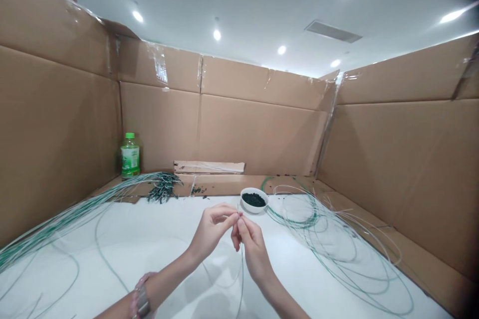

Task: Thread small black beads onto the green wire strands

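My left hand and my right hand meet over the middle of the white table, fingertips pinched together. Between them is a thin pale cord; a short end pokes up above the fingers and the rest hangs down toward the front. Whether a small piece sits on the cord at the fingertips is too fine to make out. Just behind my hands stands a white bowl filled with small black pieces.
Loose coils of green and white cord spread on the right. A long bundle of cords with dark-tipped ends lies at the left. A green bottle stands in the back left corner. Cardboard walls enclose the table.
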A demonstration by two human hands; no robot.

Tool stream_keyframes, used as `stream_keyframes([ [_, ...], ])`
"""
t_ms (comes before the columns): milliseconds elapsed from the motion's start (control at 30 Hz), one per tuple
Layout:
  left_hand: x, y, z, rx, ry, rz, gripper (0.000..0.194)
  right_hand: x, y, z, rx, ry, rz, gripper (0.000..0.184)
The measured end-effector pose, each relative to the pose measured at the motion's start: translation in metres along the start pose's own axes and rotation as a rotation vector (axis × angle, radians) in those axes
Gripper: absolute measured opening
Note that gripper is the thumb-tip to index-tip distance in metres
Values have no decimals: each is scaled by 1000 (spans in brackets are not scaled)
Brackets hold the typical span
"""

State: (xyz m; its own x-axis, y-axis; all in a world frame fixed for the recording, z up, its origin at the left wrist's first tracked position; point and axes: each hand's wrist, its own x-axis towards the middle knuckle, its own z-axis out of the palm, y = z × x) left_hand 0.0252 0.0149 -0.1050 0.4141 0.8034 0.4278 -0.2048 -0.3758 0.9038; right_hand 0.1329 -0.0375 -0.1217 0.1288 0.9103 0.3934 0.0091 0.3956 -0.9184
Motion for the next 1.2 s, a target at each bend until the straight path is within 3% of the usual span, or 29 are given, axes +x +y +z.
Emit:
stream_keyframes([
  [133,-3,-10,-7,-10,39,-42,23,6,6,-4,-81,-160,47,49],
  [200,-6,-18,-13,-18,76,-74,24,19,6,-17,-299,-307,50,50],
  [267,-11,-29,-20,-52,118,-145,26,42,2,-37,-654,-397,60,46],
  [433,-23,-59,-37,-268,215,-381,35,122,11,-88,-1064,-245,189,22],
  [600,-29,-62,-53,-309,339,-438,36,160,51,-96,-1357,-389,402,27],
  [767,-37,-58,-69,-307,346,-452,34,164,74,-95,-1503,-463,487,28],
  [1200,-40,-69,-69,-291,278,-454,28,183,83,-105,-1503,-642,570,30],
])
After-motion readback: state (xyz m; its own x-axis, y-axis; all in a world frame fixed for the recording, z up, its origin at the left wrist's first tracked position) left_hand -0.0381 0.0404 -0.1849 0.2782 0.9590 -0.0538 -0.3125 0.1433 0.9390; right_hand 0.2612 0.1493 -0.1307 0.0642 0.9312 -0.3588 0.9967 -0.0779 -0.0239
